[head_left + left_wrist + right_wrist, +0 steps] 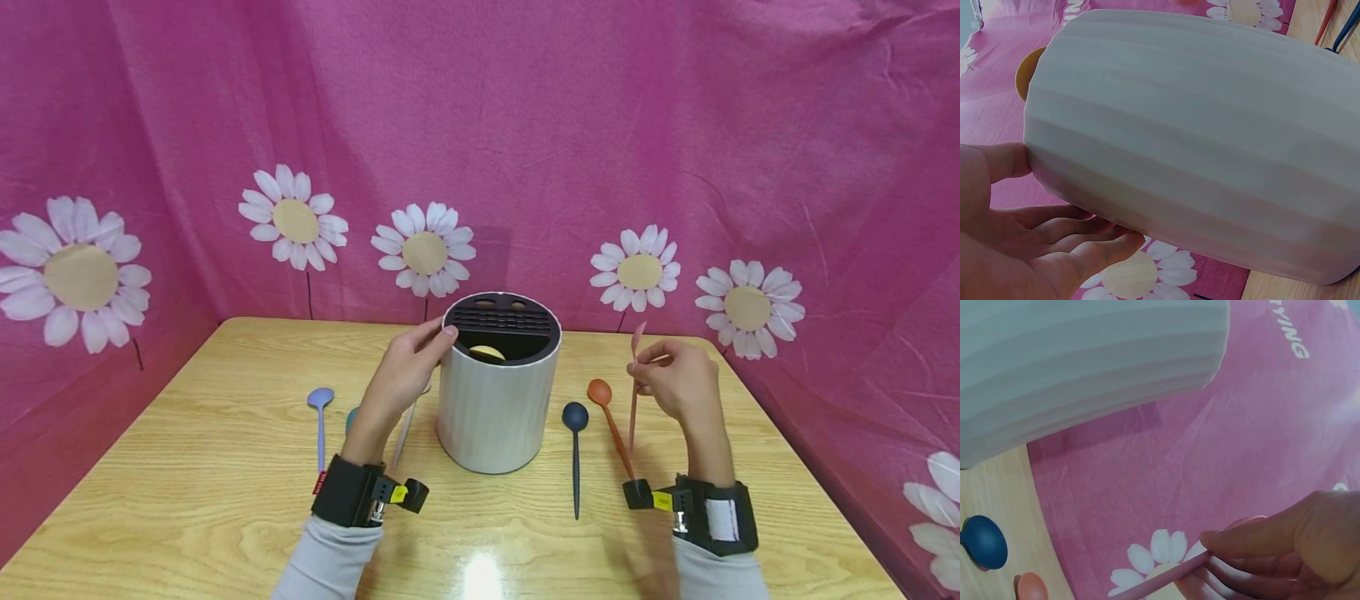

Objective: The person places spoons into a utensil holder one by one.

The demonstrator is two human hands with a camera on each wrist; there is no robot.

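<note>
A white ribbed utensil holder point(491, 417) with a black slotted top stands at the middle of the table. My left hand point(408, 367) grips its upper left edge, thumb at the rim and fingers along the side. Inside the holder's opening shows a yellow rounded piece point(487, 353), which also pokes past the rim in the left wrist view. To the right of the holder, my right hand point(678, 379) pinches a pink spoon point(633, 417) by its handle between thumb and fingers. That spoon is upright, bowl up, beside an orange spoon point(600, 392).
Between holder and orange spoon lies a navy spoon point(575, 417). On the left are a purple spoon point(321, 398), a teal piece point(352, 418) mostly behind my left wrist, and a pale handle point(405, 432). A pink flowered cloth point(525, 167) hangs behind the wooden table point(225, 417).
</note>
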